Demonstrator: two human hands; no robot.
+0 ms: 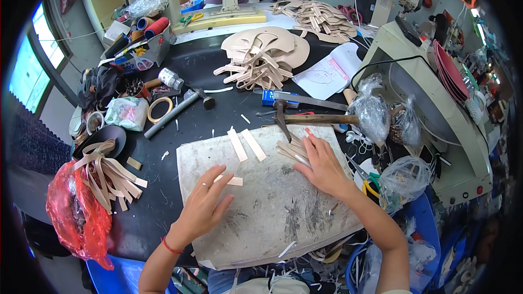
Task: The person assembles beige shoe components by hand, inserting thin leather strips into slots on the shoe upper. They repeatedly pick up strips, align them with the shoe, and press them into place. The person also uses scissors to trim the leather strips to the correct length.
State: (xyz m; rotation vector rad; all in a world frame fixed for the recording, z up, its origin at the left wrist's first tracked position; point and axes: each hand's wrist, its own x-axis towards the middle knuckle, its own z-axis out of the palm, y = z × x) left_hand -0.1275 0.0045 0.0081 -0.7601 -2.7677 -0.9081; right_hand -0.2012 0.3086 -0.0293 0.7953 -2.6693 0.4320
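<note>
A short tan leather strip [233, 181] is being pinned flat on the worn grey work board [272, 212] under the fingertips of the left hand [204, 207], whose grip is being kept released and spread, nothing being clasped; the strip is lying just beyond those fingertips, its long axis running roughly left to right across the board. The right hand [321, 166] is being rested on a small stack of tan strips [291, 151] at the board's far right edge, its fingers flat upon the stack, with no clenching to be seen. Two more cut strips [246, 145] are lying side by side between the hands and further up the board, slanted slightly towards the upper left, about equally near to either hand. A hammer [305, 118] is lying on the dark bench [163, 185] just beyond the board's far edge, nearer the right hand.
</note>
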